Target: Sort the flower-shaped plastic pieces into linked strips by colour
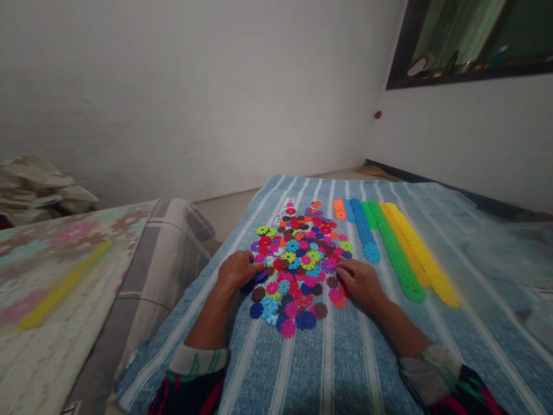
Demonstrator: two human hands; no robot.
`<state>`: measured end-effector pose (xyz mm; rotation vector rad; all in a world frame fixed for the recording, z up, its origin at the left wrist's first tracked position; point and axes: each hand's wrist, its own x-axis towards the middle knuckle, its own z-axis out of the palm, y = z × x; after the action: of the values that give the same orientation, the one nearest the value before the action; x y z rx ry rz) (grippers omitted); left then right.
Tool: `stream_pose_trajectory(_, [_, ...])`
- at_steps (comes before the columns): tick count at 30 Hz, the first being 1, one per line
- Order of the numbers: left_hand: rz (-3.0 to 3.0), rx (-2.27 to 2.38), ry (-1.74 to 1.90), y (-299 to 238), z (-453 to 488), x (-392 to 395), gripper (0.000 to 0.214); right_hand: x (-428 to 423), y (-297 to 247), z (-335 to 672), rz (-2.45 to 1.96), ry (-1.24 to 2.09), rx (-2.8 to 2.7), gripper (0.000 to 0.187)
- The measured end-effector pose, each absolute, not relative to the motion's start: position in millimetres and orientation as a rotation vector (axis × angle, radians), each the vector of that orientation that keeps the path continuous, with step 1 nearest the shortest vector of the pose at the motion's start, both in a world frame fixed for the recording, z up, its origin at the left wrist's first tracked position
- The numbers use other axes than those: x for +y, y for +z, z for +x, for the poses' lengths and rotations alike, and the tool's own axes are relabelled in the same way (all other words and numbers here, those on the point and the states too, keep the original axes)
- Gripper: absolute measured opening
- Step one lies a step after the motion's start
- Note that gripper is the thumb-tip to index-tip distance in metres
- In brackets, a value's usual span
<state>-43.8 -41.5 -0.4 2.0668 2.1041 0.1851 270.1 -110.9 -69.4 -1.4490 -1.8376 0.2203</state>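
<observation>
White walls [194, 98] back a cloth-covered counter [302, 369], and across its middle spreads a heap of multicoloured snowflake discs [292, 246]! Left hand [237, 270] at the heap's left edge, fingers curled, thumb in among the discs; right hand [359, 281] opposite, fingertips drawn narrow beside a purple disc [329, 265]. Whether either grips one, I can't tell. Off right, overlapping rows: blue [364, 230], green [397, 253], yellow [423, 256]. It looks like working through the loose heap; with discs overlapping, the next move calls for a fine fingertip pinch.
</observation>
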Motion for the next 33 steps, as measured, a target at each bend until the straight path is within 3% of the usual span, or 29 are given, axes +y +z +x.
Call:
stream_pose_trajectory(8, [1.970, 1.944, 0.598, -14.5, -52.3, -33.6, 0.016, -110.0, -71.9, 270.4, -1.451, 0.213, -1.837, 0.025])
stream_pose_trajectory(15, [1.767, 1.705, 0.862, -15.5, -53.7, -35.6, 0.023, -110.9, -68.9, 270.0, -1.466, 0.218, -1.845, 0.024])
stream_pose_trajectory(25, [1.627, 1.811, 1.154, -2.6, -51.6, -41.0, 0.024, -111.0, -68.9, 268.2, -1.469, 0.206, -1.855, 0.023])
stream_pose_trajectory(33, [1.689, 1.411, 1.040, -0.7, 6.4, -67.2, 0.024, -116.2, -63.8, 253.8, -1.428, 0.103, -1.793, 0.022])
